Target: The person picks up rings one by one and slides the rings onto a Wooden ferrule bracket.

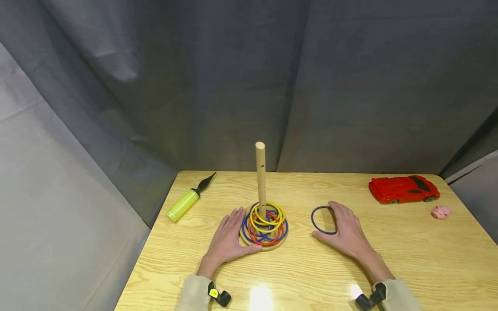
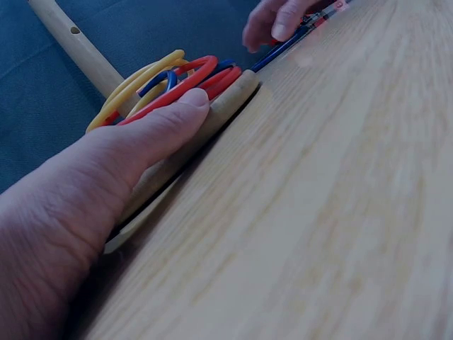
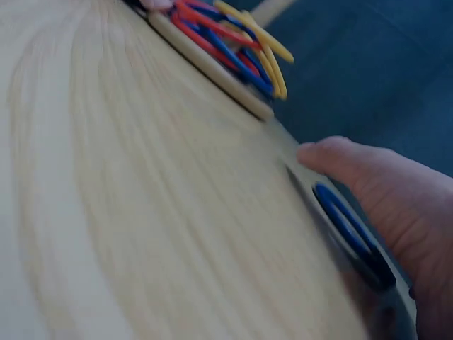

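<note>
A wooden peg (image 1: 261, 177) rises from a round wooden base (image 2: 233, 96) with several yellow, red and blue rings heaped around its foot. My left hand (image 1: 229, 242) lies along the left and front of this base, its fingers extended and its thumb resting on the edge. To the right, a single blue ring (image 1: 312, 219) is within the arc of my right hand (image 1: 346, 233). The right thumb and fingers are spread wide around that ring, and the right wrist view shows the thumb apart from it.
A yellow-green hand pump (image 1: 183, 206) with a black nozzle lies at the back left. A red toy car (image 1: 402, 189) and a small pink pig (image 1: 441, 212) stand at the right. Grey curtains (image 1: 233, 86) hang behind the wooden table (image 1: 295, 276).
</note>
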Action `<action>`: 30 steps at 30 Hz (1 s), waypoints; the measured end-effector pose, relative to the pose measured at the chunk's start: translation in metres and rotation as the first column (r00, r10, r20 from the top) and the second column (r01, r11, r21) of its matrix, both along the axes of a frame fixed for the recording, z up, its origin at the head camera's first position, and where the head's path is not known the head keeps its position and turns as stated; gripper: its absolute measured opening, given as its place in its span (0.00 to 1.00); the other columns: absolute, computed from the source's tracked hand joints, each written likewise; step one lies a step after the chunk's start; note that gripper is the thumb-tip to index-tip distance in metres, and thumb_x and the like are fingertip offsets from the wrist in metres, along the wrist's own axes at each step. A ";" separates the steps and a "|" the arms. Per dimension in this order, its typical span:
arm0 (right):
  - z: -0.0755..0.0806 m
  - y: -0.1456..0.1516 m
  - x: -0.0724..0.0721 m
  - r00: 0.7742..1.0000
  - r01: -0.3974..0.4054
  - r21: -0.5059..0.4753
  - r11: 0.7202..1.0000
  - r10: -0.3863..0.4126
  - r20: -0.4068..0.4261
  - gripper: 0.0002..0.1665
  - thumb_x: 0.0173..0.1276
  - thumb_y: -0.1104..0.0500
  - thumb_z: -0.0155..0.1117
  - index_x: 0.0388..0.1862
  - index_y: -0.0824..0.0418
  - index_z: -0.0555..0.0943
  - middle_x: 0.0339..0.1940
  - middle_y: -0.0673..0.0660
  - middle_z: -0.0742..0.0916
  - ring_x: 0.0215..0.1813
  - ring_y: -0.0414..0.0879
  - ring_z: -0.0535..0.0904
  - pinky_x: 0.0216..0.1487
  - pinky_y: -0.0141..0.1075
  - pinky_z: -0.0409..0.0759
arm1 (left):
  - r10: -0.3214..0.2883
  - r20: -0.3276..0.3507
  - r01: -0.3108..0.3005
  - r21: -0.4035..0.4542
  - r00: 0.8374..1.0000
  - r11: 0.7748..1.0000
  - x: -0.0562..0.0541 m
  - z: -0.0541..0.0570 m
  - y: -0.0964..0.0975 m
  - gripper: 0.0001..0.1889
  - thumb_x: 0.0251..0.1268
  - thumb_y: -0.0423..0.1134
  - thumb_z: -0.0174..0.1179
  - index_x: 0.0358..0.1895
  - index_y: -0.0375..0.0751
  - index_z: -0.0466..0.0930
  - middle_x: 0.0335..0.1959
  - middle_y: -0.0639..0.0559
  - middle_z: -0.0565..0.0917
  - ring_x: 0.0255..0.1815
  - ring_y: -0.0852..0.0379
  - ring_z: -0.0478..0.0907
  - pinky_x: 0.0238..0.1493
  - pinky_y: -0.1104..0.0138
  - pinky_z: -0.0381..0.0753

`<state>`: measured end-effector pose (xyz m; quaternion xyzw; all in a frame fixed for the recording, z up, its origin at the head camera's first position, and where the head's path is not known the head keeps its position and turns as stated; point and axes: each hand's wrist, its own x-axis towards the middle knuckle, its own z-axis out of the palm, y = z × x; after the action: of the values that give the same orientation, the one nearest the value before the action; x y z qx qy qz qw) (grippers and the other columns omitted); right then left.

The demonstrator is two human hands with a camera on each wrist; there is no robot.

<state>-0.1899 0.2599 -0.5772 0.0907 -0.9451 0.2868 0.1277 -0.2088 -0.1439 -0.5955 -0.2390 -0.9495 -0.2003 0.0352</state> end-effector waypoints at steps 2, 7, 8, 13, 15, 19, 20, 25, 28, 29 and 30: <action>-0.003 0.007 0.001 0.999 0.036 0.012 0.999 -0.036 0.012 0.67 0.50 0.28 0.81 0.76 0.68 0.66 0.73 0.72 0.73 0.73 0.71 0.64 0.66 0.72 0.62 | 0.000 0.006 0.000 0.002 1.000 1.000 0.001 0.000 0.000 0.69 0.49 0.89 0.53 0.86 0.42 0.47 0.86 0.47 0.53 0.87 0.48 0.47 0.85 0.50 0.47; -0.010 0.018 0.003 0.997 0.081 0.032 0.996 -0.080 -0.009 0.61 0.51 0.29 0.81 0.69 0.70 0.73 0.69 0.71 0.75 0.69 0.71 0.66 0.64 0.70 0.63 | -0.002 0.006 0.002 -0.004 1.000 1.000 0.002 0.000 -0.001 0.69 0.49 0.89 0.53 0.86 0.42 0.47 0.86 0.47 0.53 0.87 0.47 0.46 0.85 0.50 0.47; -0.011 0.019 0.003 0.996 0.083 0.036 0.996 -0.083 -0.018 0.60 0.51 0.29 0.81 0.67 0.70 0.74 0.68 0.70 0.76 0.68 0.70 0.66 0.63 0.69 0.63 | -0.002 0.007 0.002 -0.007 1.000 1.000 0.002 0.000 -0.001 0.69 0.49 0.89 0.53 0.86 0.43 0.47 0.86 0.48 0.52 0.87 0.48 0.46 0.85 0.50 0.47; -0.012 0.020 0.003 0.996 0.077 0.038 0.996 -0.075 -0.045 0.56 0.51 0.30 0.81 0.63 0.70 0.76 0.65 0.69 0.76 0.66 0.70 0.66 0.61 0.69 0.63 | 0.001 0.002 -0.001 -0.011 1.000 1.000 0.000 0.000 -0.001 0.69 0.49 0.89 0.52 0.86 0.43 0.47 0.86 0.48 0.53 0.87 0.48 0.46 0.85 0.50 0.47; -0.012 0.020 0.003 0.996 0.077 0.042 0.996 -0.075 -0.045 0.56 0.52 0.30 0.81 0.64 0.70 0.77 0.65 0.69 0.76 0.66 0.70 0.66 0.62 0.69 0.62 | -0.001 0.001 0.001 -0.008 1.000 1.000 0.000 -0.001 -0.001 0.69 0.49 0.89 0.52 0.86 0.43 0.47 0.86 0.48 0.53 0.87 0.48 0.46 0.85 0.50 0.47; -0.012 0.020 0.001 0.996 0.078 0.053 0.996 -0.076 -0.043 0.56 0.51 0.29 0.80 0.63 0.69 0.77 0.65 0.69 0.76 0.66 0.70 0.66 0.61 0.69 0.62 | -0.001 0.003 0.001 -0.016 1.000 1.000 0.000 -0.001 -0.001 0.69 0.49 0.89 0.52 0.86 0.44 0.46 0.87 0.49 0.52 0.87 0.49 0.46 0.85 0.51 0.46; -0.012 0.021 0.000 0.996 0.078 0.055 0.995 -0.076 -0.044 0.56 0.51 0.29 0.80 0.63 0.69 0.77 0.65 0.69 0.76 0.66 0.70 0.66 0.61 0.69 0.62 | 0.000 0.004 0.000 -0.019 1.000 1.000 0.000 -0.001 -0.001 0.69 0.49 0.89 0.51 0.86 0.44 0.46 0.87 0.49 0.52 0.87 0.49 0.45 0.85 0.51 0.46; -0.014 0.021 -0.004 0.994 0.086 0.071 0.994 -0.081 -0.068 0.54 0.49 0.29 0.81 0.59 0.69 0.79 0.63 0.68 0.78 0.64 0.68 0.68 0.59 0.67 0.65 | 0.001 0.003 -0.001 -0.021 1.000 1.000 0.000 -0.002 -0.001 0.69 0.49 0.89 0.52 0.86 0.43 0.46 0.87 0.49 0.52 0.87 0.49 0.45 0.85 0.51 0.46; -0.015 0.021 -0.005 0.993 0.095 0.071 0.993 -0.090 -0.074 0.54 0.48 0.29 0.82 0.57 0.70 0.80 0.61 0.68 0.78 0.63 0.67 0.69 0.59 0.66 0.66 | 0.000 0.002 0.000 -0.019 1.000 1.000 0.000 -0.002 -0.001 0.69 0.49 0.89 0.52 0.86 0.43 0.46 0.87 0.48 0.52 0.87 0.49 0.45 0.85 0.51 0.46; -0.015 0.021 -0.006 0.993 0.098 0.068 0.993 -0.093 -0.074 0.54 0.47 0.29 0.82 0.56 0.70 0.80 0.60 0.68 0.78 0.62 0.66 0.69 0.59 0.65 0.67 | -0.001 -0.001 0.001 -0.017 1.000 1.000 -0.001 -0.002 -0.001 0.69 0.49 0.89 0.52 0.86 0.43 0.47 0.87 0.48 0.52 0.87 0.49 0.46 0.85 0.51 0.47; -0.015 0.021 -0.006 0.993 0.101 0.063 0.993 -0.096 -0.075 0.54 0.47 0.29 0.83 0.56 0.70 0.80 0.60 0.68 0.79 0.62 0.66 0.69 0.59 0.65 0.67 | -0.001 -0.002 0.001 -0.017 1.000 1.000 -0.001 -0.001 -0.001 0.69 0.49 0.89 0.52 0.86 0.43 0.47 0.87 0.48 0.52 0.87 0.49 0.46 0.85 0.51 0.47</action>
<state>-0.1957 0.2806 -0.5919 0.0582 -0.9523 0.2449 0.1723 -0.2097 -0.1451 -0.5970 -0.2401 -0.9509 -0.1922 0.0340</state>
